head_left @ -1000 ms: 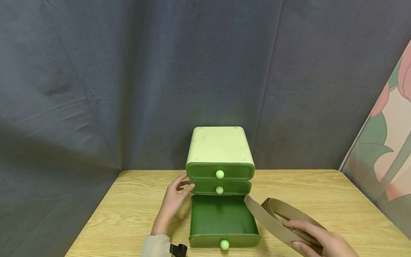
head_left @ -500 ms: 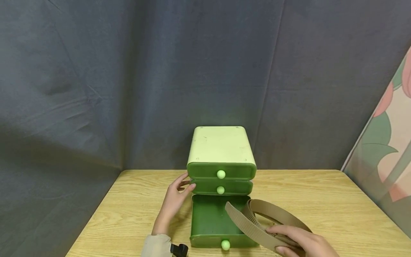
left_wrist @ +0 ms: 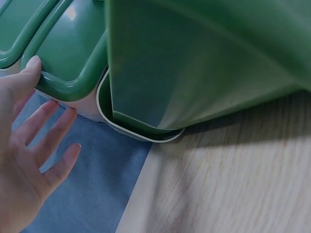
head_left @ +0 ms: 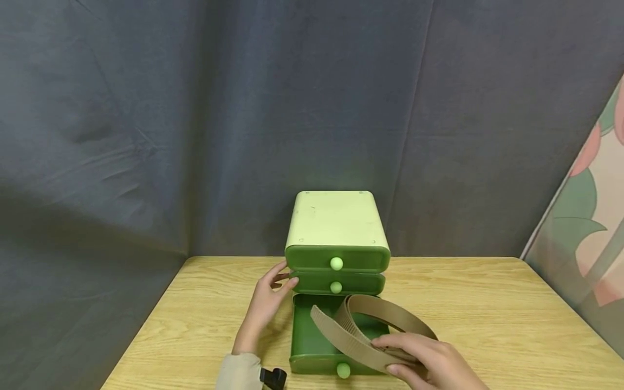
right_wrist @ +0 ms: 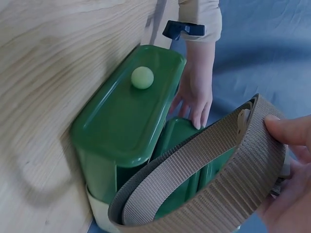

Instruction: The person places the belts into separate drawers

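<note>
A tan ribbed webbing belt (head_left: pixel 348 341), loosely coiled, hangs over the pulled-out bottom drawer (head_left: pixel 312 330) of a small green cabinet. My right hand (head_left: pixel 429 360) grips the coil between thumb and fingers; the right wrist view shows the thumb on the belt's outer face (right_wrist: pixel 252 170). At the cabinet's left side, my left hand (head_left: pixel 265 306) rests with its thumb on the edge of the middle drawer (head_left: pixel 361 283). The left wrist view has the fingers (left_wrist: pixel 53 133) of that hand spread and fairly straight, touching or very near the side wall.
The cabinet's pale yellow-green top (head_left: pixel 338 219) stands near the grey curtain (head_left: pixel 312 108) behind. Its top drawer (head_left: pixel 307 259) is closed, with a round knob. Wooden tabletop (head_left: pixel 487 314) extends on both sides. A floral panel (head_left: pixel 595 227) stands at right.
My right hand has moved left with the belt, from beside the bottom drawer to over it. My left hand has stayed at the cabinet's side.
</note>
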`<state>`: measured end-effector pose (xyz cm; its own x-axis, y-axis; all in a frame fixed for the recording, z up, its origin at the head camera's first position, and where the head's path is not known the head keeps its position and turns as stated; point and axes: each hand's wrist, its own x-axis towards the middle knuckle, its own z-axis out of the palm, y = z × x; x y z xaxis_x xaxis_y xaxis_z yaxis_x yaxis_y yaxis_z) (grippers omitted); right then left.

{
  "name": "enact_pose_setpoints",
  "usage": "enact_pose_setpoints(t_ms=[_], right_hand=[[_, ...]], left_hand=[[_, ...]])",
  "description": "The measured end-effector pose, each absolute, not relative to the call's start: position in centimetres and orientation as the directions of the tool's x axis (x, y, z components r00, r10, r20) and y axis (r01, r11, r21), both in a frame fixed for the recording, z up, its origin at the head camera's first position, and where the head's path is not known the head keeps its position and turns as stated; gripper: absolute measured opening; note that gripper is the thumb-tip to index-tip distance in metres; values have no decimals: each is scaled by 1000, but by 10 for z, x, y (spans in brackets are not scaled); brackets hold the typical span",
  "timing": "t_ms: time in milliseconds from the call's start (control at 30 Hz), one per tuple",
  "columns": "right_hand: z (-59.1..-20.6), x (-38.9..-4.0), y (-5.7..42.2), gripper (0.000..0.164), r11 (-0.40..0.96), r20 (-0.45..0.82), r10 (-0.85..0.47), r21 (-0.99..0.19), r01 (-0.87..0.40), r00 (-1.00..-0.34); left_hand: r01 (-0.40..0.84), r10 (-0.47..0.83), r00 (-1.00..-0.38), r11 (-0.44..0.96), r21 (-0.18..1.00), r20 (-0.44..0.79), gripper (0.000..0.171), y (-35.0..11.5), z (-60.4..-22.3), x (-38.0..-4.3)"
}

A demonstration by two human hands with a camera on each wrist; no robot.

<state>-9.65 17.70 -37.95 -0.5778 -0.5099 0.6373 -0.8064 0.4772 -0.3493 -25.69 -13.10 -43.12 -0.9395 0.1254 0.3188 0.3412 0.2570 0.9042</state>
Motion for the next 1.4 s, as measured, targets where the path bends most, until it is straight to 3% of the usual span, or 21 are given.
enact_pose_setpoints(t_ms=[167,500,767,1000,1167,1400], right_hand=[[-379,-105,167,51,396,633,-554,-371,-840,-541],[-381,-116,149,41,318,539,-593,-526,-789,-599],[-383,-127,142,34,388,422,-589,-600,-699,-689],[-392,-144,138,39,398,418,-582,-602,-693,-697],[-395,-154,135,39,433,333,-587,-641,-634,-738],[-403,-165,135,39,517,249,-601,-603,-607,-759]], left_hand=[[351,125,-936,262,899,329,53,-133,-437,-260],[354,132,-935,272,895,330,54,-133,-438,-261],[355,142,-934,249,901,328,54,-134,-437,-259],[327,133,-944,237,915,303,53,-131,-427,-253],[320,141,-946,241,916,293,51,-129,-412,-241],[326,128,-945,261,909,302,52,-131,-433,-257]])
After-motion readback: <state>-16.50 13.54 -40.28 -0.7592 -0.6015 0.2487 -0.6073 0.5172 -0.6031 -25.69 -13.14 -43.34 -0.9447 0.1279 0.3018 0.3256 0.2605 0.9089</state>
